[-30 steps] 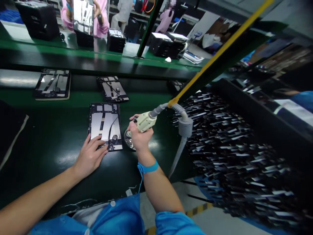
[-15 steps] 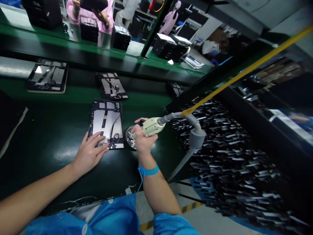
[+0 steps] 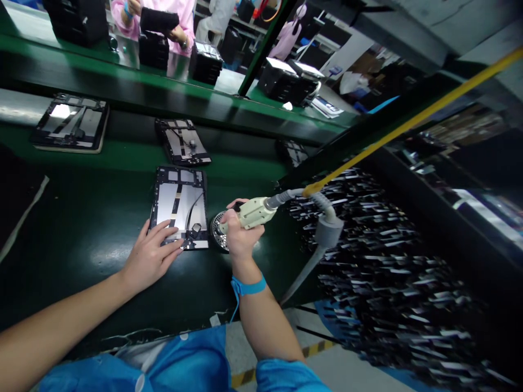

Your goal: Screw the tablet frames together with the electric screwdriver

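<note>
My left hand (image 3: 153, 250) lies with fingers spread on the lower end of an opened tablet (image 3: 166, 196), whose black frame, silver inner plate and ribbon cable show. In my right hand (image 3: 242, 239) is a cream corded electric screwdriver (image 3: 257, 211), gripped with the fingers wrapped round it. Its tip is hidden, pointing over a round metal dish with holes (image 3: 218, 233), just right of the tablet. A blue wrist strap (image 3: 249, 286) circles my right wrist.
More opened tablets (image 3: 72, 124) lie behind, one at far left and another (image 3: 183, 142) in the middle. A yellow strap (image 3: 392, 133) slants down to the grey cable (image 3: 329, 228). Many dark strips (image 3: 392, 272) fill the right side. Across the bench, a person in pink (image 3: 180, 38) handles a black object.
The tablets at the back have slid slightly left. Across the bench, the person has lowered the black object. Both my hands stay almost where they were.
</note>
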Demonstrator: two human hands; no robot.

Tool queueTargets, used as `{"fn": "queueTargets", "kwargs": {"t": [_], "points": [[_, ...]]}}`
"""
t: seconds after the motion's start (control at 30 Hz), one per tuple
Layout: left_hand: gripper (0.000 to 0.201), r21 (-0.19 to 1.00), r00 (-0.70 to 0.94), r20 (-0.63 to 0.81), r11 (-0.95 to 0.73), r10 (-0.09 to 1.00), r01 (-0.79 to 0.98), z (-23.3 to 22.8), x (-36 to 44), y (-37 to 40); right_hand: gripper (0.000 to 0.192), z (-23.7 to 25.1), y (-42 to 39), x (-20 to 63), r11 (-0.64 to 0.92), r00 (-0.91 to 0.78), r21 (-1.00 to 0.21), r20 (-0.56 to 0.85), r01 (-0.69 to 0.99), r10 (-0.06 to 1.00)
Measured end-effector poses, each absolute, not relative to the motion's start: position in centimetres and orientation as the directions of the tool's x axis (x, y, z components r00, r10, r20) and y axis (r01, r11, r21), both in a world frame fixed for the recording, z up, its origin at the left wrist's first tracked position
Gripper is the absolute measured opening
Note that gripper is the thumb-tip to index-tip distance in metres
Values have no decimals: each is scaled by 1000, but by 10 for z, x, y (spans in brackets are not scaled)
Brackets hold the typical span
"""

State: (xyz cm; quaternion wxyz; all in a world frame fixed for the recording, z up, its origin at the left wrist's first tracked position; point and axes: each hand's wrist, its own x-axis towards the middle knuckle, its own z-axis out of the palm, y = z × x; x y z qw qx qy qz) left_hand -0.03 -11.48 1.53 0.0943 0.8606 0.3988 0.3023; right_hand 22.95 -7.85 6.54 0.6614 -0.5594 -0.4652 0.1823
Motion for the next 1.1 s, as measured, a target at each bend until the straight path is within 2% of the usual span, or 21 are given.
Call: {"fn": "queueTargets", "kwargs": {"t": [0.1,0.23,0.4,0.5,0.63,0.9,1.1], "points": [[21,404,492,454,-664,743,630,15,3,-114,13,75,-80,227,345,511,-907,421,242,749],[20,404,489,458,-663,743,630,13,8,-113,15,88,-89,211,438,489,-895,423,91,763],[21,412,493,445,-660,747,628,13,10,-112,24,84,-103,184,436,276,-899,409,-41,869],[22,420,490,447,-659,748,624,14,9,-112,27,75,-105,177,407,222,-913,393,-19,892],[24,432,493,438,-657,752,618,14,9,-112,27,68,-104,178,388,229,-922,378,3,897],[22,430,500,421,-652,757,625,16,9,-113,18,73,-109,176,392,146,-917,398,74,906],[22,427,499,436,-660,749,618,15,7,-112,22,73,-108,171,356,173,-933,360,56,917]]}}
